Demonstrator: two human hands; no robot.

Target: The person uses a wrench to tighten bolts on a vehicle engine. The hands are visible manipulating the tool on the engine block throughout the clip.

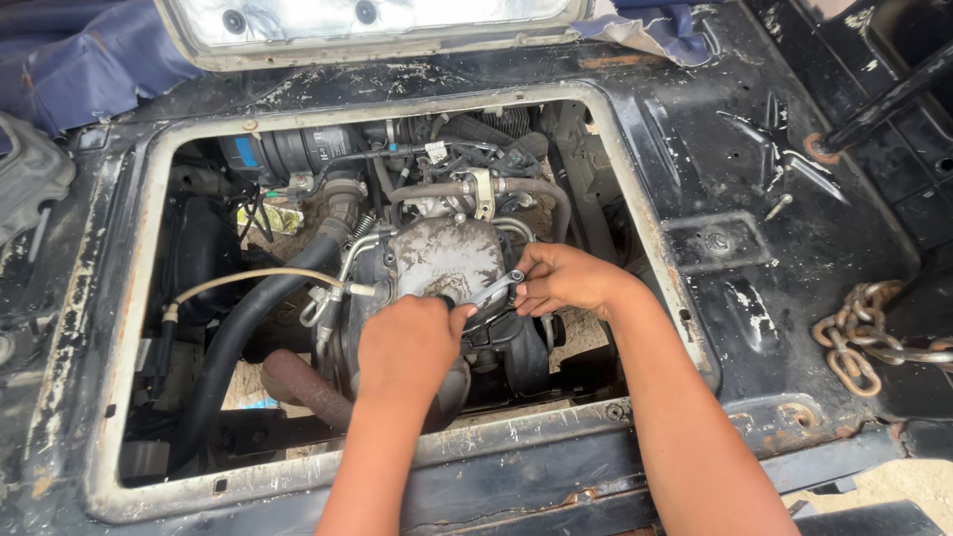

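Head view: at centre frame, inside the floor opening [635, 228], both hands down on the engine [442, 260]. Right hand [561, 280] closed around a silver wrench [493, 293]. Left hand [409, 347] curled shut just beside it, contents hidden. Black hose [238, 337] at left; chain [859, 333] far right.

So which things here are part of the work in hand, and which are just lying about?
In hand:
- left hand on the engine top
- right hand holding the metal wrench
- grey engine cover

Lying about:
- rusty chain
- loose bolt on the black floor panel
- blue cloth
- black hose
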